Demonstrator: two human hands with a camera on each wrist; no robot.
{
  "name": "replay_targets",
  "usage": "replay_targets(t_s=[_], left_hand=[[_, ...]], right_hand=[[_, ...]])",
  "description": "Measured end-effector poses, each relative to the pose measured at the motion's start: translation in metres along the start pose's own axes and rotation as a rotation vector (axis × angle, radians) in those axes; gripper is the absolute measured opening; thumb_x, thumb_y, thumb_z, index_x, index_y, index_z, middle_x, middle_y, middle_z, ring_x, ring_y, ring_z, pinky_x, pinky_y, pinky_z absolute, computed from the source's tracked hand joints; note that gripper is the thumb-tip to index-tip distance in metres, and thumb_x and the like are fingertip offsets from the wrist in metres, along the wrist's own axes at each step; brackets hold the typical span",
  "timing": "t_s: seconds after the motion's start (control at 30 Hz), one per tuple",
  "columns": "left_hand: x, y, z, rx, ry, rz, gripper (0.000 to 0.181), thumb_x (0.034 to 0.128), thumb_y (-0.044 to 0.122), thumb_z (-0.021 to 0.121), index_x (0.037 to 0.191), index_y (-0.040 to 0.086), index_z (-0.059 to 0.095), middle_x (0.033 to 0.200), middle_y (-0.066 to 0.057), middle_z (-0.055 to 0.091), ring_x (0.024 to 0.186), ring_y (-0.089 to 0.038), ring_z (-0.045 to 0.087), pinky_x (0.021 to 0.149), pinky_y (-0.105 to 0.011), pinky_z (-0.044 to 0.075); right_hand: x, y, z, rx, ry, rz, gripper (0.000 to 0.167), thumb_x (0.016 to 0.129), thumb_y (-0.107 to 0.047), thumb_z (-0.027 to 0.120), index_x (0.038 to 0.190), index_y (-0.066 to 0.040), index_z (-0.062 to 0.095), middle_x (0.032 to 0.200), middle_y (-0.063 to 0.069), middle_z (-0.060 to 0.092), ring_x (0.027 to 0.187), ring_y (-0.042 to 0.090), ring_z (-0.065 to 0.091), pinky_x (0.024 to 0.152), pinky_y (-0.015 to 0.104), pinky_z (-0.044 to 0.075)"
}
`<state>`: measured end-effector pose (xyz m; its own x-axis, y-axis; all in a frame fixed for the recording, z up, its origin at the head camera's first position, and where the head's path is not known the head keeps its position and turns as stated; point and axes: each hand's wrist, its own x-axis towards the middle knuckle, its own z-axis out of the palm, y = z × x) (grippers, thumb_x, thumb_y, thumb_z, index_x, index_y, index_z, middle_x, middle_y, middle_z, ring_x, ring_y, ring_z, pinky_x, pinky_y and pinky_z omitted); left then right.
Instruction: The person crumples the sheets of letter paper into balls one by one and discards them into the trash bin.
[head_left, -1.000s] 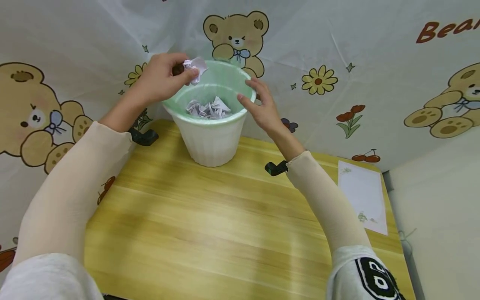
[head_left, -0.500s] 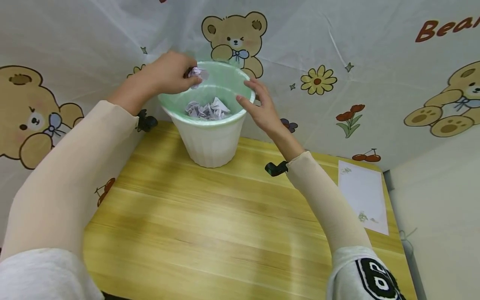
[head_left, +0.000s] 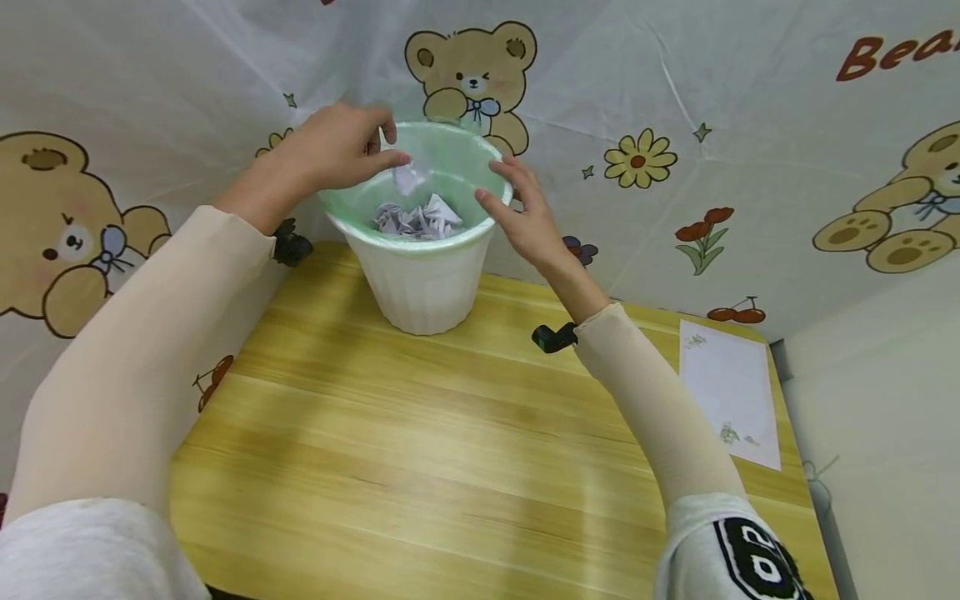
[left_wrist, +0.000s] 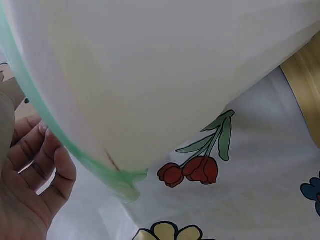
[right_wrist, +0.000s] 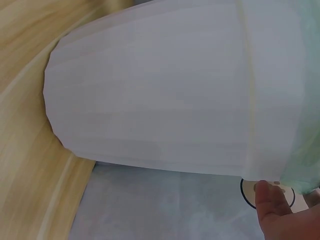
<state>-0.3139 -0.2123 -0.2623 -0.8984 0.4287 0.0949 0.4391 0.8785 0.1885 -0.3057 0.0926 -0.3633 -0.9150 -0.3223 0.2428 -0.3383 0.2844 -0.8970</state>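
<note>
A white plastic bin (head_left: 424,283) with a pale green inside stands at the back of the table. Several crumpled paper balls (head_left: 417,220) lie in it. My left hand (head_left: 341,150) is over the bin's left rim, thumb and fingers parted. Just past its thumb tip, a blurred crumpled paper (head_left: 409,177) is in the air inside the bin. In the left wrist view, the fingers (left_wrist: 34,172) are by the green rim. My right hand (head_left: 528,212) holds the bin's right rim with thumb and fingertips. In the right wrist view a finger (right_wrist: 272,200) meets the bin's outer wall.
A white sheet (head_left: 729,392) with small green prints lies at the table's right edge. The wooden table (head_left: 450,450) stretches in front of the bin. Behind it hangs a white cloth (head_left: 570,75) printed with bears and flowers.
My left hand moved a little right and down over the bin, then its fingers parted and let go of the crumpled paper, which is now lower. The right hand stayed at the rim.
</note>
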Motion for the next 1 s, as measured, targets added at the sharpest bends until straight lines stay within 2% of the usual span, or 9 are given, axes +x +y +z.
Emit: replay_targets(t_s=[0.37, 0.5, 0.6, 0.73, 0.87, 1.0], left_hand=[[-0.005, -0.004, 0.002, -0.053, 0.019, 0.001, 0.048, 0.1124, 0.048, 0.052, 0.132, 0.005, 0.061, 0.103, -0.017, 0.07, 0.083, -0.029, 0.061, 0.077, -0.042, 0.047], [-0.009, -0.008, 0.005, -0.117, 0.022, -0.02, 0.047, 0.1118, 0.048, 0.053, 0.132, 0.006, 0.062, 0.103, -0.014, 0.068, 0.083, -0.027, 0.058, 0.078, -0.04, 0.046], [-0.013, -0.012, 0.008, -0.232, 0.055, -0.054, 0.044, 0.1105, 0.047, 0.056, 0.131, 0.009, 0.064, 0.101, -0.008, 0.064, 0.082, -0.023, 0.054, 0.077, -0.036, 0.044], [-0.02, -0.018, 0.01, -0.458, 0.139, -0.091, 0.034, 0.1071, 0.041, 0.065, 0.126, 0.012, 0.068, 0.094, 0.002, 0.063, 0.078, -0.016, 0.055, 0.071, -0.028, 0.043], [-0.031, -0.022, 0.009, -0.671, 0.214, -0.072, 0.023, 0.1045, 0.03, 0.07, 0.12, 0.013, 0.07, 0.088, 0.007, 0.066, 0.075, -0.013, 0.06, 0.068, -0.023, 0.049], [-0.045, -0.02, 0.009, -0.812, 0.27, -0.033, 0.017, 0.1023, 0.019, 0.073, 0.117, 0.011, 0.071, 0.088, 0.007, 0.068, 0.074, -0.013, 0.061, 0.068, -0.019, 0.052]], right_hand=[[0.001, 0.0, 0.0, -0.012, -0.002, 0.004, 0.064, 0.105, -0.036, 0.064, 0.162, -0.014, 0.047, 0.18, 0.004, 0.021, 0.144, 0.033, 0.047, 0.108, 0.039, 0.051], [0.002, 0.002, -0.001, -0.007, -0.003, 0.006, 0.063, 0.105, -0.035, 0.065, 0.162, -0.014, 0.047, 0.18, 0.004, 0.021, 0.146, 0.036, 0.047, 0.109, 0.043, 0.052], [0.002, 0.003, -0.001, -0.001, -0.003, 0.003, 0.063, 0.105, -0.034, 0.065, 0.162, -0.013, 0.047, 0.18, 0.004, 0.021, 0.148, 0.038, 0.045, 0.11, 0.048, 0.052], [-0.001, 0.003, -0.002, -0.016, 0.016, -0.012, 0.062, 0.106, -0.031, 0.066, 0.162, -0.012, 0.047, 0.179, 0.004, 0.024, 0.15, 0.035, 0.044, 0.115, 0.05, 0.05], [-0.009, -0.006, -0.007, -0.028, 0.062, -0.058, 0.059, 0.105, -0.023, 0.069, 0.159, -0.007, 0.05, 0.172, 0.01, 0.037, 0.148, 0.033, 0.048, 0.118, 0.051, 0.049], [-0.025, -0.017, -0.017, -0.008, 0.104, -0.104, 0.054, 0.103, -0.016, 0.072, 0.152, -0.001, 0.056, 0.163, 0.016, 0.047, 0.145, 0.037, 0.051, 0.117, 0.055, 0.049]])
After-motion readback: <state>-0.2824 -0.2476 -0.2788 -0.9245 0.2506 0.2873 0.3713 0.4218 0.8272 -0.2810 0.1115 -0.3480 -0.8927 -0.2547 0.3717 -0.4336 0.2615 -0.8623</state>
